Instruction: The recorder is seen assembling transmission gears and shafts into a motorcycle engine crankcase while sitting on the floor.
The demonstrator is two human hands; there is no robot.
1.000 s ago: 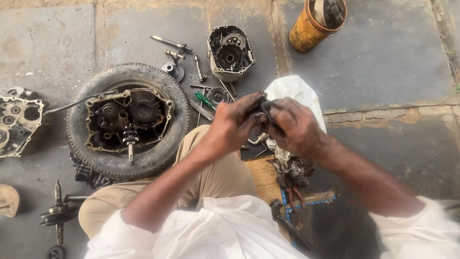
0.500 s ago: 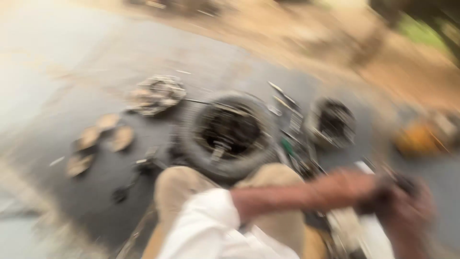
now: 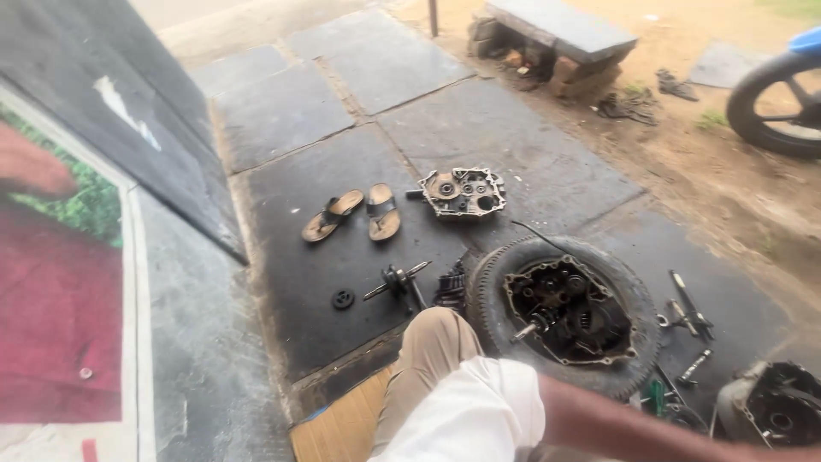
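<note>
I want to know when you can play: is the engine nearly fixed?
Not nearly. Done: the engine case in the tyre is open, and a cover and crankshaft lie out on the floor. In hand: nothing visible; both hands are out of view. Left: tools lie scattered, nothing refitted.

White sleeve [image 3: 479, 411], seemingly khaki trousers [image 3: 423, 359]

A tyre [image 3: 566, 318] lies flat on the stone paving [image 3: 385, 77], cradling an engine crankcase [image 3: 569, 310]. Beyond it lie a crankcase cover [image 3: 463, 192] and a pair of sandals [image 3: 355, 213]; a crankshaft [image 3: 398, 281] rests near the bent knee [image 3: 432, 329]. A white-sleeved forearm [image 3: 616, 421] crosses the bottom edge, its hand out of frame.
</note>
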